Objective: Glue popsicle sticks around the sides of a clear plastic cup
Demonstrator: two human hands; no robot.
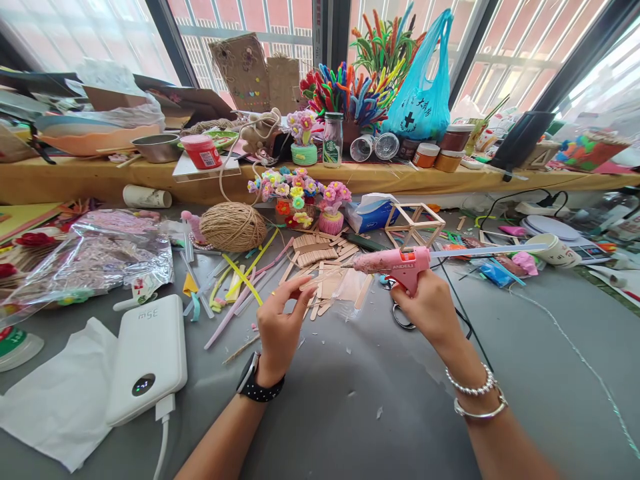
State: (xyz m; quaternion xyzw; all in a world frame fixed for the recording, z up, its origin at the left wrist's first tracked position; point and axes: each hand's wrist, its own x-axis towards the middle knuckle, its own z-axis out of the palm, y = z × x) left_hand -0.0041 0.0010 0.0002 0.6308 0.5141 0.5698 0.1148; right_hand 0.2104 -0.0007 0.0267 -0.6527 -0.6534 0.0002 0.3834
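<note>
My right hand (427, 307) grips a pink glue gun (395, 261) whose nozzle points left, a clear glue stick jutting from its back. My left hand (280, 320), with a black watch on the wrist, pinches a thin wooden craft stick (320, 275) just in front of the nozzle. Under and behind both hands lies a pile of wooden sticks (323, 257) on the grey table (350, 400). A cube frame of sticks (414, 223) stands right behind the gun.
A twine ball (233, 227), pipe-cleaner flower pots (300, 197), a white power bank (147, 357) on tissue, a foil bag (95, 257) and scissors (400, 317) lie around. A cluttered wooden shelf (75, 177) runs along the windows.
</note>
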